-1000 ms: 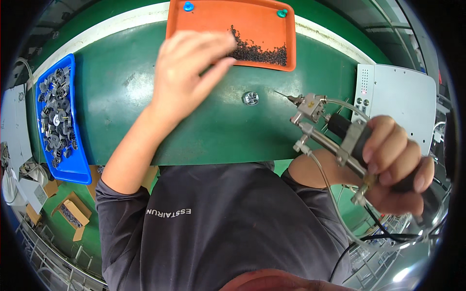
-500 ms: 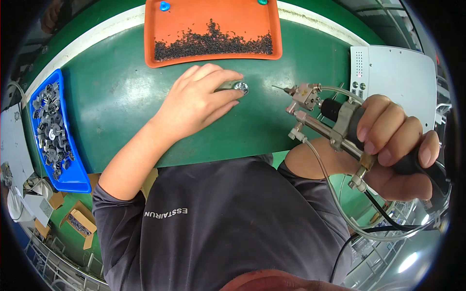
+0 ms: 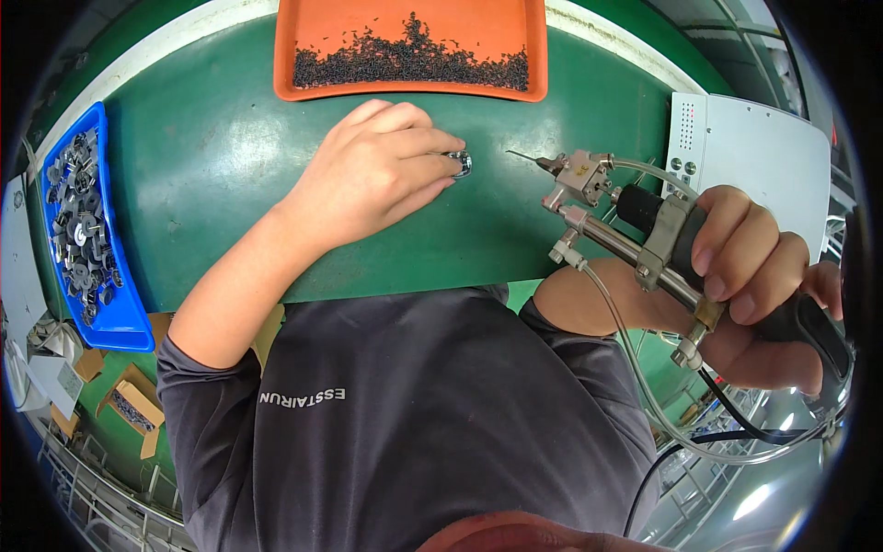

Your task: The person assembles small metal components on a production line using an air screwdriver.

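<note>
A small round metal part (image 3: 460, 163) lies on the green desk (image 3: 212, 184) just above the frame's centre, pinned under the fingertips of the left hand (image 3: 372, 179), apparently to keep it from sliding; how far the grip closes round it I cannot tell. To its right the right hand (image 3: 745, 276) is wrapped tight around a powered screwdriver (image 3: 625, 225), needle tip aimed at the part. An orange tray (image 3: 409, 28) of dark screws sits within reach at the top, and a blue bin (image 3: 69, 221) of parts at the left.
</note>
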`<state>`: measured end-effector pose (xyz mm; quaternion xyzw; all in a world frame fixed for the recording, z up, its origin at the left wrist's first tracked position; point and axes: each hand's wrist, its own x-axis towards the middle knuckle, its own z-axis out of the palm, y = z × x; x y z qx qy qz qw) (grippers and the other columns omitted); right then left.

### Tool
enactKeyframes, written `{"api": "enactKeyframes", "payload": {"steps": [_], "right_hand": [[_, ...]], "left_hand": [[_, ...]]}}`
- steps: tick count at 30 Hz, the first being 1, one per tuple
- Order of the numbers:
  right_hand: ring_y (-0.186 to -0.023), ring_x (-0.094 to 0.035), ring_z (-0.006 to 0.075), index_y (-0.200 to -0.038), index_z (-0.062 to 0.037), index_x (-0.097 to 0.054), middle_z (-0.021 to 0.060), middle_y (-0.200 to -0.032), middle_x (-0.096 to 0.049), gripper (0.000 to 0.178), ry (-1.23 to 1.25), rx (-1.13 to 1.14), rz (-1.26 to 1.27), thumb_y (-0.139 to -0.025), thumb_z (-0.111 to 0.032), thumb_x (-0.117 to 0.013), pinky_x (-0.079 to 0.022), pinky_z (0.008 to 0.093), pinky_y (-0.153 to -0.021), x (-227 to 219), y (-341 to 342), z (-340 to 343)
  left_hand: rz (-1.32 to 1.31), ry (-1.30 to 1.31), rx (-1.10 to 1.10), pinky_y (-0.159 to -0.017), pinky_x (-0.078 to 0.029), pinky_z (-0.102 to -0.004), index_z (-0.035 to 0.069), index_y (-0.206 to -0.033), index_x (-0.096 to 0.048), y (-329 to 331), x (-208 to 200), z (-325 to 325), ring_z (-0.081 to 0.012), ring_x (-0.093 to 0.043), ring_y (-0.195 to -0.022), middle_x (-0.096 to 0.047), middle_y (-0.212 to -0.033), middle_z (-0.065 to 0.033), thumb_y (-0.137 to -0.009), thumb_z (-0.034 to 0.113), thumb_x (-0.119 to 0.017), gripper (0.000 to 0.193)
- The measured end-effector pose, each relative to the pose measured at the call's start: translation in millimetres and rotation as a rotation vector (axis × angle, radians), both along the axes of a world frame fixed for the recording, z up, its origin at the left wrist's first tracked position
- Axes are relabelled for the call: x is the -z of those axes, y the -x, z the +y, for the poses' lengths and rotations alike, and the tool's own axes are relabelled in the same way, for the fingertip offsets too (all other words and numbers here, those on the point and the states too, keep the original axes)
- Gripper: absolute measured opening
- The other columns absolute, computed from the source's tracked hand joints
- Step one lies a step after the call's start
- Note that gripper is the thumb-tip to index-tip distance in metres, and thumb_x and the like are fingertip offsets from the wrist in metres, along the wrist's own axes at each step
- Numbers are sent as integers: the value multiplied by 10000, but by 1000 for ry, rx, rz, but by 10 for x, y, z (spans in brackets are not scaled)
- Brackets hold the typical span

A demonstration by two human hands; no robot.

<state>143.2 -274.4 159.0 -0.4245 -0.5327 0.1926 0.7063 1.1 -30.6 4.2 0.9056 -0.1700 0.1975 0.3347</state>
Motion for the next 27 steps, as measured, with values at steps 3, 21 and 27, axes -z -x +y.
{"api": "enactKeyframes", "payload": {"steps": [3, 21, 27], "right_hand": [[-646, -553, 128, -1248, -126, -652, -23, -775, -593, 565, -34, 49, 43, -948, -605, -665, -425, 309, -628, 105, 92, 89], [-587, -567, 103, -1137, -141, -654, -26, -743, -604, 507, -186, 36, 41, -877, -557, -783, -462, 258, -585, 318, 264, 428], [-579, -573, 103, -1134, -134, -659, -26, -734, -611, 506, -89, 105, 30, -867, -540, -802, -464, 255, -576, 183, 349, 288]], "left_hand": [[15, 1, 18, -847, -505, -372, 87, -959, -759, 12, 3, 11, -232, -657, -990, -742, -1099, -4, -773, 119, -816, 197], [23, 78, 8, -849, -502, -378, 91, -914, -759, 12, 10, 15, -238, -649, -1012, -712, -1124, -8, -783, 157, -816, 157], [-10, 96, 28, -841, -496, -361, 106, -876, -768, -25, 8, 1, -210, -640, -1015, -695, -1111, 21, -792, 158, -795, 103]]}}
